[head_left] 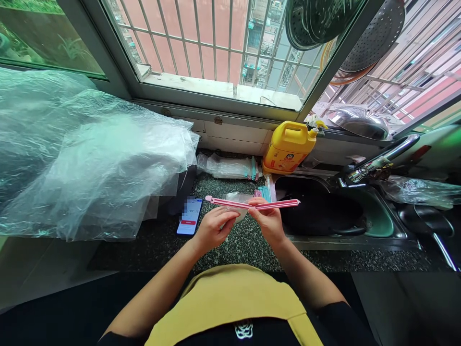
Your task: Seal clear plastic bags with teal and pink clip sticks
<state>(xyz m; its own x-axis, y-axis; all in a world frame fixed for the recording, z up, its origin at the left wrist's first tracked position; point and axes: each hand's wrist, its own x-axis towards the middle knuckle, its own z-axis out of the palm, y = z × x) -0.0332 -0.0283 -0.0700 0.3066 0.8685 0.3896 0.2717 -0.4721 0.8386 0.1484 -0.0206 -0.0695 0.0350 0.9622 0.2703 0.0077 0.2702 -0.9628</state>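
Over the speckled counter (pixel 245 242), both hands hold a long pink sealing clip (pixel 252 204) level. My left hand (pixel 213 227) is closed below the clip's left half and also pinches a small clear plastic bag (pixel 236 198) that hangs under the clip. My right hand (pixel 268 221) grips the clip near its middle with thumb and fingers. The clip's right end reaches out over the sink. Whether the clip is clamped on the bag's mouth, I cannot tell.
A phone (pixel 189 216) with a lit screen lies left of my hands. A big heap of clear plastic sheeting (pixel 82 149) fills the left counter. Flat bags and more clips (pixel 230 167) lie by the wall, beside a yellow detergent jug (pixel 290 146). Right: sink with dark pan (pixel 320 211), tap (pixel 382 161).
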